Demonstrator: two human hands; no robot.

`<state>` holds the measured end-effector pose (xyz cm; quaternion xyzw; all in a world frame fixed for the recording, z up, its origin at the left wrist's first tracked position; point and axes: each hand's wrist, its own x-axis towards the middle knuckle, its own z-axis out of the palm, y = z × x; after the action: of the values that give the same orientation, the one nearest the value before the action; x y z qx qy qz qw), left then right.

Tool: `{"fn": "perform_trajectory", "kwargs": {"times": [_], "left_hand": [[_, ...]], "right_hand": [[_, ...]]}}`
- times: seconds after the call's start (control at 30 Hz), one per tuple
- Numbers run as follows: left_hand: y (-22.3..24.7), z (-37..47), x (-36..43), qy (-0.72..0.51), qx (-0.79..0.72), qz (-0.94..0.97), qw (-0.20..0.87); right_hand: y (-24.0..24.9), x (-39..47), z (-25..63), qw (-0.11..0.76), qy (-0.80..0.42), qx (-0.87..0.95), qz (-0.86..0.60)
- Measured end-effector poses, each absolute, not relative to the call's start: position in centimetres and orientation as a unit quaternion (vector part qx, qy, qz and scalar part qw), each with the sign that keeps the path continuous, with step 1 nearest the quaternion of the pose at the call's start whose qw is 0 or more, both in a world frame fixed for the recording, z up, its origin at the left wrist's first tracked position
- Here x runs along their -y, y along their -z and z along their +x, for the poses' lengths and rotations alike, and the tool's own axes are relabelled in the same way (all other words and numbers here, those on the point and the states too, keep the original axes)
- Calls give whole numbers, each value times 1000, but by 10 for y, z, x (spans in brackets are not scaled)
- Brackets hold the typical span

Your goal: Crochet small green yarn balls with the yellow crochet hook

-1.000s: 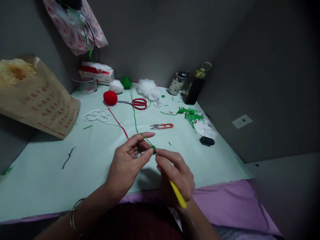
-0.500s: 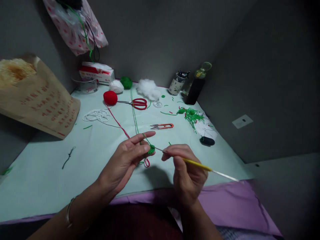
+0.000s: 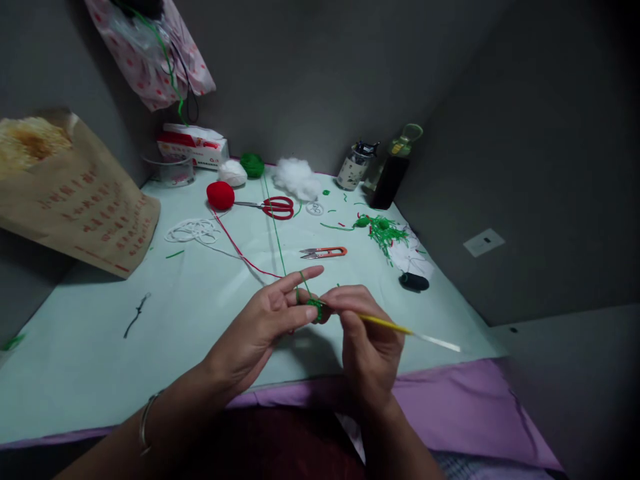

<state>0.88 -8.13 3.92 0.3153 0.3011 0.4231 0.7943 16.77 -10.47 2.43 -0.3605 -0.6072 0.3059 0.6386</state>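
My left hand (image 3: 265, 320) pinches a small green crocheted piece (image 3: 315, 309) between thumb and fingers, its index finger stretched out with green yarn (image 3: 276, 233) looped round it. That yarn runs back to a green ball (image 3: 252, 165). My right hand (image 3: 371, 340) grips a crochet hook by its yellow handle (image 3: 385, 325); the hook's tip is at the green piece, hidden by fingers. Red yarn (image 3: 240, 253) leads from a red ball (image 3: 221, 195) towards my left hand.
Orange snips (image 3: 330, 252) and red-handled scissors (image 3: 278, 207) lie beyond my hands. White stuffing (image 3: 295, 178), a pen jar (image 3: 352, 170) and a bottle (image 3: 393, 173) stand behind. Green scraps (image 3: 385, 231) lie right, a paper bag (image 3: 100, 207) left.
Both hands have drawn closer together; my left hand and the green piece moved slightly right, my right hand slightly left. The hook's metal shaft by the piece is now mostly covered.
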Motion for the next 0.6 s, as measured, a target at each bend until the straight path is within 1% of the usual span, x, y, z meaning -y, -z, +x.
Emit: {"fn": "perform_trajectory", "kwargs": {"times": [0.13,0.23,0.3,0.37,0.5,0.6], "left_hand": [[-41,4,78,-379,-244,278,848],[-41,3,77,-371,-216,275,860],[-41,4,78,-379,-226,288,850],[-39,7,80,-397,-258,318,821],[-35,10,83,-439,-306,393,748],[-33,11,85,-444,-334,406,726]], "right_hand": [[-28,96,174,665,-433,500,-347],[-30,93,178,654,-486,461,-351],[-30,93,178,651,-503,453,-343],[-28,94,176,653,-493,469,-334],[-25,98,168,638,-398,555,-355],[-24,100,165,630,-364,576,-373]]}}
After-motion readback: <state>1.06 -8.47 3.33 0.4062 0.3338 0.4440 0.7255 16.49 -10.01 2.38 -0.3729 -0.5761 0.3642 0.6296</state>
